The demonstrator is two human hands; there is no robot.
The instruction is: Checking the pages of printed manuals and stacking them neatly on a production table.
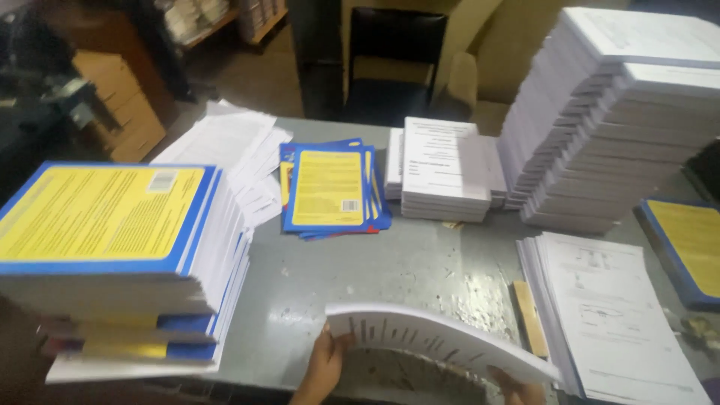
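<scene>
Likely bindery workshop: stacked books (112, 247), loose covers (330, 187).

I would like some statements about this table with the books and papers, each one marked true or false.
1. Both hands hold a bent block of white pages. True: the left hand grips its left end, the right hand its right end.
2. The loose blue and yellow covers lie at the middle of the grey table. True.
3. The tallest white stack stands on the left. False: it stands on the right.
4. The bound books on the left have red covers. False: they are yellow with blue edges.
5. A black chair stands behind the table. True.
</scene>
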